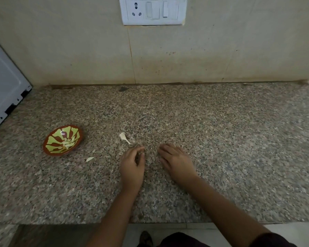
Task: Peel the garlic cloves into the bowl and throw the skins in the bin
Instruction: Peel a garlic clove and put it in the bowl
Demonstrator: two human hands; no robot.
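Garlic skins [124, 137] are seen just beyond the curled fingers of the left hand [132, 163]; whether anything is pinched cannot be told. The right hand [177, 161] is laid flat, fingers released. The scraps could be scattered by hasty sweeping.

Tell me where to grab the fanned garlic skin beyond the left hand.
Pinch the garlic skin by its narrow tail, which points toward the left hand, from above on the near side; it lies flat on the counter, so close in low.
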